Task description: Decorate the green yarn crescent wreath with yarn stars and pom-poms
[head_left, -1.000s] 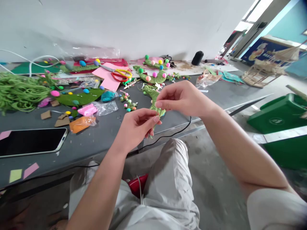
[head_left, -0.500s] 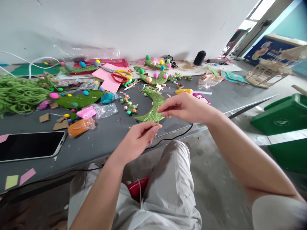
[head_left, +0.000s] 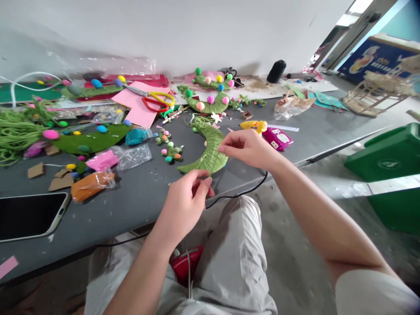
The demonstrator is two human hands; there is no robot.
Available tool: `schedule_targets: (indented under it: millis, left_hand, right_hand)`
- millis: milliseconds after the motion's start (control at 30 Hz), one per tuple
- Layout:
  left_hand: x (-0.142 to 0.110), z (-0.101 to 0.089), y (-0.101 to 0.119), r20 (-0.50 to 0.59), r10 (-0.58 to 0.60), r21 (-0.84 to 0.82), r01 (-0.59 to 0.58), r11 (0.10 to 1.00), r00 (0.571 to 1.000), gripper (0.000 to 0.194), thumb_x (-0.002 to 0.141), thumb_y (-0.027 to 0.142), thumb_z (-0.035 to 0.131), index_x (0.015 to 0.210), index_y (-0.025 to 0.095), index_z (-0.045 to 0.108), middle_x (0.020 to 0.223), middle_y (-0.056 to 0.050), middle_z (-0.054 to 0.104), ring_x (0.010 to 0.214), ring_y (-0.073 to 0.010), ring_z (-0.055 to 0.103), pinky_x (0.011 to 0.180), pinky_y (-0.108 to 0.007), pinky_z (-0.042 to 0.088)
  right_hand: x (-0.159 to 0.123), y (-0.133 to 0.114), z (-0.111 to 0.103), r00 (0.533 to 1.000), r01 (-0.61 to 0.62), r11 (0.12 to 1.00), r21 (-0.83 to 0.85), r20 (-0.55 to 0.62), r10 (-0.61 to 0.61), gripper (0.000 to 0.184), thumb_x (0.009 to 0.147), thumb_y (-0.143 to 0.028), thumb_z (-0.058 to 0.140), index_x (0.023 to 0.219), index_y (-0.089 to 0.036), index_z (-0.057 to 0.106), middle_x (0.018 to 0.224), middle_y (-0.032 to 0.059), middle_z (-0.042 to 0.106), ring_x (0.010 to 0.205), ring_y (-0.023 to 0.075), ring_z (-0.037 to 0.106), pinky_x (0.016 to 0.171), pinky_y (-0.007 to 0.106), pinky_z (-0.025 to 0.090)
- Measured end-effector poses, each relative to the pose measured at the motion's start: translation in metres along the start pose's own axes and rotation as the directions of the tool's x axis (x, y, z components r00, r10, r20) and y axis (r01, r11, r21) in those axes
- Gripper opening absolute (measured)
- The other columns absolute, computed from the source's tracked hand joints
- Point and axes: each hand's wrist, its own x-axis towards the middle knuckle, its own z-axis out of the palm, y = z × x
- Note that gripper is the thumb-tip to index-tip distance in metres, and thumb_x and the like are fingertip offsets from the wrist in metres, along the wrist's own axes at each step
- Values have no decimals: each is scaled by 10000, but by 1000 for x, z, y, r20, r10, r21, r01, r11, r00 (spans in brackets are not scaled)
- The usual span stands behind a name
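A crescent wrapped in green yarn (head_left: 213,142) lies on the grey table in front of me. My left hand (head_left: 185,197) is at its lower edge, thumb and index finger pinched. Whatever is between those fingertips is too small to make out. Over the crescent's right side, my right hand (head_left: 249,149) has its thumb and fingertips pressed together, and what they pinch is also unclear. Left of the crescent sit small green pieces with coloured pom-poms (head_left: 172,153). Behind it is another green crescent (head_left: 215,104) with pom-poms. A white flower shape (head_left: 215,117) lies between the two crescents.
A yellow glue gun (head_left: 254,126) and purple power socket (head_left: 278,139) lie beyond my right hand. Scissors (head_left: 159,101) rest on pink paper. At left are green yarn (head_left: 16,131), a phone (head_left: 31,216) and an orange packet (head_left: 92,186). Green bins (head_left: 387,155) stand right.
The camera view has shifted, and the items at left appear farther left and lower. Both hands remain pinched by the crescent, with the right hand slightly back, exposing more of the glue gun and socket.
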Motion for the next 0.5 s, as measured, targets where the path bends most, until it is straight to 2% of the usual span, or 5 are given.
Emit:
schedule_targets:
  millis: [100,167,267,400,500]
  left_hand:
    - [2,5,2,-61,32,125,-24,992,998,248,994,428,566,1008,204,671,815,-40,752,580,-162,632,583,-262,450]
    - [4,8,5,-80,81,247,-59,967,994,210,994,368,554,912,211,667,756,-38,737,575,-173,645,589,-266,433]
    - [8,9,7,-107,158,404,-103,909,982,187,992,312,533,883,217,652,679,-24,700,541,-171,628,559,-271,373]
    - [16,7,7,-109,182,511,-102,854,977,214,989,317,538,807,222,601,612,-9,658,495,-158,575,517,-273,307]
    - [20,6,6,-107,191,561,-99,822,976,233,982,326,555,771,229,571,571,3,630,448,-146,505,503,-273,291]
  right_hand:
    - [9,10,1,1000,-27,999,37,17,27,307,844,-462,759,828,-159,709,726,13,657,637,123,522,590,270,408]
    - [13,12,0,998,-21,999,-26,56,22,263,901,-419,695,862,-159,701,731,12,655,647,126,525,609,271,405]
    - [16,14,0,995,21,984,-179,97,-4,210,978,-332,581,924,-160,688,808,30,689,697,139,547,667,282,403]
    - [18,17,3,997,74,954,-290,46,-64,171,981,-275,579,906,-162,683,828,39,698,723,151,557,708,290,395]
    - [21,23,7,998,57,959,-278,-12,-63,161,960,-287,626,866,-169,683,763,22,684,676,146,549,693,291,392]
